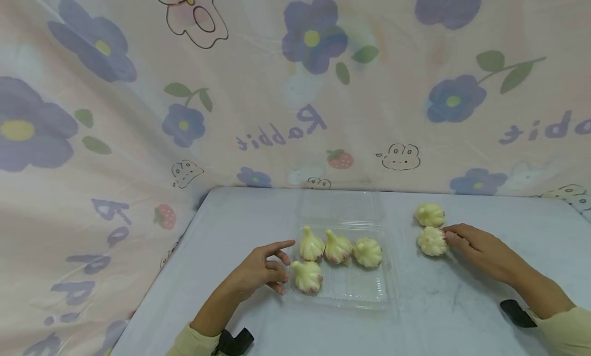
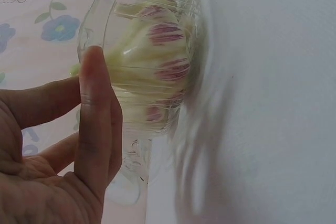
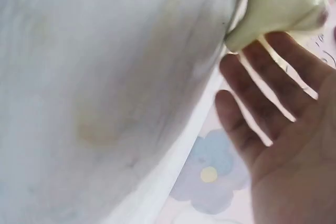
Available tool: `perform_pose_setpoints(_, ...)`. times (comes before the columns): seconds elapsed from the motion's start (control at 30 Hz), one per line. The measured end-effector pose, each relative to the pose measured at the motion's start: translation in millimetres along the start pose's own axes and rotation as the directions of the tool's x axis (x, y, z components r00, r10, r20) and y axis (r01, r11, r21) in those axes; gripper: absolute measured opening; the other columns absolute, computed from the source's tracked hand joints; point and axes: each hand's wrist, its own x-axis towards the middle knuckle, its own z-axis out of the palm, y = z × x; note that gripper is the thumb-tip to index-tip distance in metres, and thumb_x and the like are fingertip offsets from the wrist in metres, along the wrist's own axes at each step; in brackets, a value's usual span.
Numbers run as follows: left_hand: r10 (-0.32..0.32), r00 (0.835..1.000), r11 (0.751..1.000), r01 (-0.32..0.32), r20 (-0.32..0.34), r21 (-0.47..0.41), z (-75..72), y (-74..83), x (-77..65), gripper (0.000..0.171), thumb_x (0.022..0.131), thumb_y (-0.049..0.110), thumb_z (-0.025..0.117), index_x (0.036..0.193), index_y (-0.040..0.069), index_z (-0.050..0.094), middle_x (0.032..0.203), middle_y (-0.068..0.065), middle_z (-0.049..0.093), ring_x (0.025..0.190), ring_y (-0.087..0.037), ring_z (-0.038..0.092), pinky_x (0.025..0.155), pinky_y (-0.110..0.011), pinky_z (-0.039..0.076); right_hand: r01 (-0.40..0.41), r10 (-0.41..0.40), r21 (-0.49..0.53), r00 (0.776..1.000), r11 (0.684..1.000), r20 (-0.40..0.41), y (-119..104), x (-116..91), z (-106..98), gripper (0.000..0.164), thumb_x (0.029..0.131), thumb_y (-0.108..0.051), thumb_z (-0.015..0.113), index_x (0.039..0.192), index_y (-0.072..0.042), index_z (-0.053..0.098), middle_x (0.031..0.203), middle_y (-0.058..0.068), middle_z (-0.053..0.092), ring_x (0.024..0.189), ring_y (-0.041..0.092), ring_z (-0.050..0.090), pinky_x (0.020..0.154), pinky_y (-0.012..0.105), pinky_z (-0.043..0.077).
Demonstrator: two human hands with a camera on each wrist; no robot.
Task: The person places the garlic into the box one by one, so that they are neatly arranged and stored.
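Observation:
Two pale yellow garlic bulbs lie close together on the right of the table. My right hand (image 1: 487, 251) pinches the nearer garlic bulb (image 1: 433, 241) at its right side, and its lower fingers are stretched out in the right wrist view. Behind it is the other garlic bulb (image 1: 430, 214). My left hand (image 1: 259, 270) has its fingers loosely bent at the left side of a clear plastic box (image 1: 355, 298), fingertips right at its wall. Inside the box are several garlic bulbs; a purple-streaked garlic bulb (image 2: 157, 56) shows through the wall in the left wrist view.
The clear box lid (image 1: 340, 206) is folded back towards the rear of the white table (image 1: 240, 212). A patterned cloth (image 1: 258, 84) hangs along the table's back and left edges. A black wrist device (image 1: 518, 313) is next to the right sleeve.

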Motion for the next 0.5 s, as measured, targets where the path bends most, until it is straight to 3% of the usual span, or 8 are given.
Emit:
perform_pose_setpoints(0.13,0.002,1.000,1.000,-0.002,0.001,0.002,-0.1,-0.4,-0.6,0.073,0.090,-0.010,0.060,0.155,0.008,0.034,0.109,-0.011,0.049,0.075,-0.015,0.063,0.061,-0.027,0.062,0.027,-0.027,-0.031,1.000,0.999,0.011,5.6,-0.8,4.0,0.033,0.105,-0.024,0.048,0.130,-0.007,0.061,0.121,0.009,0.067,0.107,0.025,0.063,0.081,0.036,0.053)
perform_pose_setpoints(0.3,0.009,1.000,1.000,-0.009,0.002,0.005,-0.1,-0.9,-0.1,0.073,0.090,-0.010,0.061,0.155,0.008,0.034,0.109,-0.011,0.049,0.074,-0.014,0.063,0.060,-0.027,0.061,0.070,-0.067,-0.110,0.997,0.992,0.031,10.7,6.1,10.1,0.034,0.100,-0.024,0.060,0.124,-0.001,0.064,0.116,0.013,0.068,0.102,0.031,0.066,0.084,0.053,0.055)
perform_pose_setpoints(0.5,0.017,1.000,1.000,-0.017,0.001,0.013,-0.2,-1.3,0.9,0.072,0.090,-0.011,0.061,0.155,0.007,0.034,0.109,-0.011,0.049,0.074,-0.013,0.063,0.060,-0.027,0.061,0.147,-0.147,-0.159,0.989,0.976,0.012,11.5,9.1,10.3,0.029,0.090,-0.013,0.072,0.117,-0.002,0.066,0.110,0.008,0.070,0.100,0.031,0.065,0.082,0.047,0.056)
